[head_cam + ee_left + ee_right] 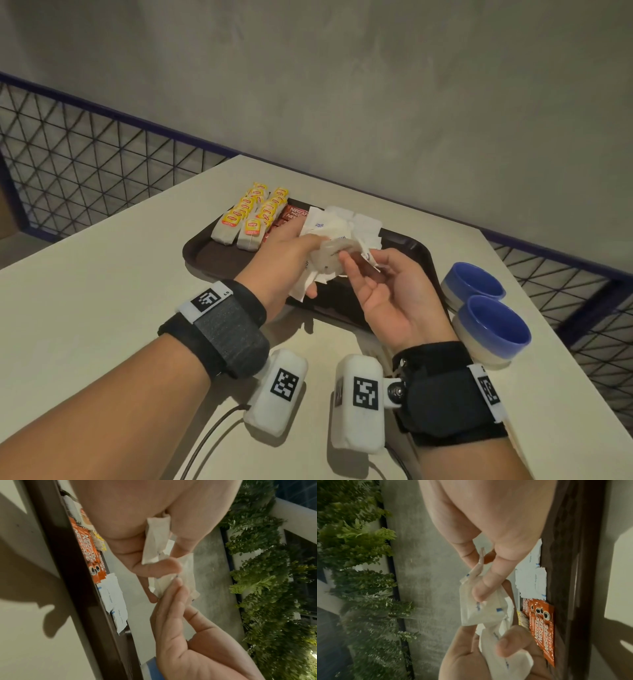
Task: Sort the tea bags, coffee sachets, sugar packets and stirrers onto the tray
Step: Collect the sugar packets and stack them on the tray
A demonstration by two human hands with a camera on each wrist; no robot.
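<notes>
A dark brown tray (212,255) lies on the table. On it, from left to right, are two rows of yellow-labelled tea bags (246,219), red coffee sachets (291,216) and a spread of white sugar packets (359,222). Above the tray's middle my left hand (301,246) grips a bunch of white sugar packets (325,260). My right hand (356,262) pinches one packet at the edge of that bunch. The left wrist view shows my thumb over the held packets (154,545). In the right wrist view my fingers (486,582) pinch a packet (481,612).
Two blue-lined bowls (474,282) (493,329) stand on the table right of the tray. A wire-mesh railing (85,150) runs behind the table's left side, and a grey wall rises behind it. A cable (212,431) trails from my left wrist.
</notes>
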